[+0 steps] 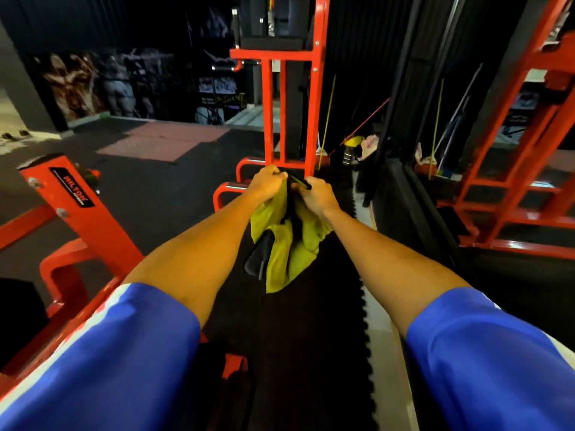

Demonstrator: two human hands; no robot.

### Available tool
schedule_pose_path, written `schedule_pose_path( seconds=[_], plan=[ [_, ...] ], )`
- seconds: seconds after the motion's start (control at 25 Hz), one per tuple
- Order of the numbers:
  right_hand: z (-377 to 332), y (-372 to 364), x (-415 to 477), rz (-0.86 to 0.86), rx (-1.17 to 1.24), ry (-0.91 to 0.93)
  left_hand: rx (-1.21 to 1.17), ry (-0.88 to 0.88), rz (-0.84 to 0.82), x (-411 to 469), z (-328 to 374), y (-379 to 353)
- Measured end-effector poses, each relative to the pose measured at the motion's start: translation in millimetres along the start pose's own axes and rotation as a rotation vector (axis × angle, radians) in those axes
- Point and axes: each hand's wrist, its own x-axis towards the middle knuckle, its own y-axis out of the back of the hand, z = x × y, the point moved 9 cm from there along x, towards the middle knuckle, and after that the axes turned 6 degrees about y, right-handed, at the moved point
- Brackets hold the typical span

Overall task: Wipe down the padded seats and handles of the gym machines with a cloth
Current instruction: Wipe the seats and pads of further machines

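Clutching a yellow-green cloth [289, 244] against a black handle [300, 181], in front of a red machine frame [267, 98].
Gripping the cloth's top edge in the curled fingers of the left hand [264, 181]; wrapping the right hand [317, 195] tightly round the thin black handle, with cloth bunched just under its fingers. Hanging from between the two fists to below the wrists, partly covering a black padded grip [256, 256] above the dark floor mat [311, 337].
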Motion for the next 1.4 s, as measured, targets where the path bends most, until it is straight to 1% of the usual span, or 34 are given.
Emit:
schedule_pose_path(
  seconds=[0.12, 0.28, 0.32, 0.44, 0.56, 0.68, 0.8, 0.88, 1.0, 1.12, 1.2, 1.24, 1.28, 1.36, 1.4],
  plan=[
    [7.3, -0.7, 51.1, -0.059, -0.062, -0.055, 0.041, -0.033, -0.001, 50.1, 10.6, 5.6],
    [30.4, -16.8, 133.1, -0.142, -0.014, -0.152, 0.033, -0.034, -0.012, 122.1, 4.0, 0.8],
    [42.7, -26.1, 157.8, -0.150, 0.020, -0.189, 0.020, -0.044, -0.015, 139.8, 3.4, -4.1],
    [56.5, -48.7, 218.5, -0.157, 0.241, -0.239, -0.010, -0.082, -0.040, 189.6, 5.1, -21.0],
    [73.5, -47.6, 274.6, -0.137, 0.314, -0.266, -0.076, -0.051, -0.038, 244.3, 6.0, -32.6],
    [94.0, -66.1, 340.8, -0.246, 0.491, -0.321, -0.099, -0.026, -0.007, 294.8, 7.5, -33.0],
    [101.4, -94.1, 401.5, -0.296, 0.635, -0.350, 0.068, -0.028, 0.040, 335.4, -6.5, -33.1],
    [98.4, -114.9, 437.0, -0.329, 0.670, -0.335, 0.237, 0.048, 0.103, 367.0, -33.9, -26.6],
    [92.2, -146.0, 494.3, -0.352, 0.688, -0.286, 0.423, 0.177, 0.191, 414.3, -74.0, -2.0],
    [99.1, -180.6, 559.9, -0.331, 0.583, -0.258, 0.398, 0.225, 0.219, 465.8, -102.1, 30.8],
    [99.9, -203.2, 607.9, -0.296, 0.492, -0.247, 0.376, 0.218, 0.243, 503.1, -112.2, 63.4],
    [97.3, -217.5, 629.5, -0.318, 0.455, -0.237, 0.369, 0.220, 0.259, 519.6, -118.1, 81.8],
    [89.0, -231.9, 647.2, -0.376, 0.443, -0.221, 0.368, 0.230, 0.284, 535.3, -124.0, 100.9],
    [59.8, -257.9, 668.6, -0.569, 0.469, -0.168, 0.371, 0.261, 0.323, 562.7, -135.0, 136.5],
    [44.8, -269.6, 676.4, -0.655, 0.466, -0.134, 0.335, 0.282, 0.364, 574.8, -145.1, 156.7]
  ],
)
